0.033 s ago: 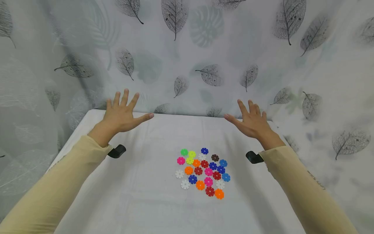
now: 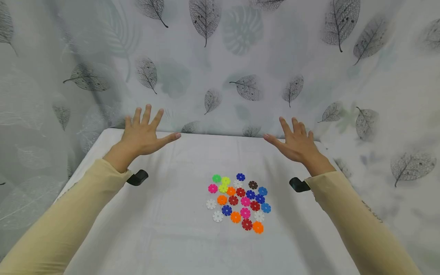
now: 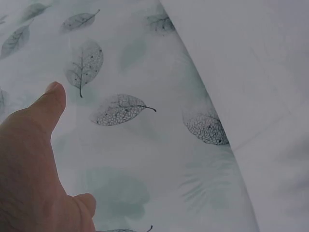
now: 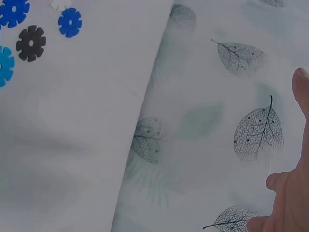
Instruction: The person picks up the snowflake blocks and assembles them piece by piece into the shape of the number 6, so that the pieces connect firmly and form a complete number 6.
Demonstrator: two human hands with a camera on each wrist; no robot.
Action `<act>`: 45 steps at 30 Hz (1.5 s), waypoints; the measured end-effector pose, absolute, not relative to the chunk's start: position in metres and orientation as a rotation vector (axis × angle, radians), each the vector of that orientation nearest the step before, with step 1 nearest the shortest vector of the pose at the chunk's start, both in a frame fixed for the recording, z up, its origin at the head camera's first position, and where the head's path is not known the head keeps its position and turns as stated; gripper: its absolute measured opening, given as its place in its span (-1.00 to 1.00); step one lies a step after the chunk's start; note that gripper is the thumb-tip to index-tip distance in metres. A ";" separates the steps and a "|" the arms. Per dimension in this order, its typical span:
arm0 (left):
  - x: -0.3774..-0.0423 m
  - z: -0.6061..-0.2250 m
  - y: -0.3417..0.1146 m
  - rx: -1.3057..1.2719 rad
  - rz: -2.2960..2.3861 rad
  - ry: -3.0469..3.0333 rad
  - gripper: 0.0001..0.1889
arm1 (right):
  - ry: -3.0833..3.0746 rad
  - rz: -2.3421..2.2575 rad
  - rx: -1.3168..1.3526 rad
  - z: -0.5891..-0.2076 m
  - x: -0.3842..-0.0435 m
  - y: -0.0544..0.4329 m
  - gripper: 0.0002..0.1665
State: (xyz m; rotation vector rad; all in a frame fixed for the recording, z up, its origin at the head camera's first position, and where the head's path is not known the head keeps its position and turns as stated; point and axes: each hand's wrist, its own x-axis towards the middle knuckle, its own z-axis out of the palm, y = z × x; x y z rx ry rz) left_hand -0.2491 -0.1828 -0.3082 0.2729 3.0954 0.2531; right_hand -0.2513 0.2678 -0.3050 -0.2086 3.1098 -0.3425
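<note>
Several notched plastic discs point(image 2: 245, 201) in red, orange, pink, blue, white, yellow, green and dark brown lie flat in a loose cluster, right of the table's middle. My left hand point(image 2: 139, 136) hangs in the air over the table's far left part, fingers spread and nothing in it. Over the far right part my right hand point(image 2: 295, 143) is held up too, thumb stretched inward, also holding nothing. Both are apart from the discs. A dark disc point(image 4: 31, 43) and a few blue ones show in the right wrist view; the left wrist view shows only the hand, cloth and curtain.
The table point(image 2: 172, 229) wears a white cloth with faint creases. Behind it and at both sides hangs a pale curtain point(image 2: 213, 65) printed with leaves. A black strap piece point(image 2: 138, 178) sticks out under the left sleeve, and another point(image 2: 299, 185) under the right.
</note>
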 end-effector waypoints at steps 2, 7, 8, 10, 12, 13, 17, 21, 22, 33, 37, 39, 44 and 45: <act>-0.248 -0.308 -0.184 0.272 0.262 3.099 0.18 | 3.118 -0.335 -0.214 -0.303 -0.252 0.267 0.23; -0.245 -0.309 -0.185 0.278 0.307 3.125 0.19 | 3.174 -0.349 -0.244 -0.294 -0.252 0.265 0.23; -0.245 -0.309 -0.185 0.286 0.327 3.134 0.18 | 3.185 -0.366 -0.248 -0.292 -0.251 0.265 0.22; -0.243 -0.311 -0.184 0.306 0.392 3.149 0.17 | 3.194 -0.427 -0.249 -0.289 -0.246 0.265 0.20; -0.240 -0.315 -0.184 0.328 0.477 3.154 0.14 | 3.188 -0.518 -0.245 -0.287 -0.240 0.266 0.17; -0.239 -0.316 -0.183 0.337 0.526 3.150 0.13 | 3.179 -0.571 -0.238 -0.287 -0.236 0.267 0.15; -0.235 -0.324 -0.177 0.359 0.729 3.109 0.06 | 3.150 -0.780 -0.198 -0.295 -0.222 0.276 0.10; -0.233 -0.331 -0.164 0.369 0.895 3.057 -0.02 | 3.103 -0.988 -0.168 -0.311 -0.215 0.288 0.05; -0.233 -0.332 -0.161 0.372 0.932 3.039 -0.04 | 3.081 -1.038 -0.162 -0.315 -0.215 0.290 0.03; -0.229 -0.377 -0.127 0.204 1.326 2.651 -0.22 | 2.837 -1.296 0.029 -0.367 -0.210 0.304 0.05; -0.226 -0.394 -0.115 0.067 1.453 2.471 -0.29 | 2.775 -1.292 0.093 -0.383 -0.211 0.302 0.06; -0.224 -0.403 -0.106 0.016 1.453 2.423 -0.31 | 2.754 -1.254 0.112 -0.392 -0.212 0.301 0.03; -0.221 -0.427 -0.088 -0.042 1.384 2.409 -0.40 | 2.683 -1.152 0.065 -0.414 -0.212 0.299 -0.27; -0.220 -0.431 -0.085 -0.038 1.362 2.423 -0.42 | 2.669 -1.136 0.042 -0.418 -0.211 0.298 -0.35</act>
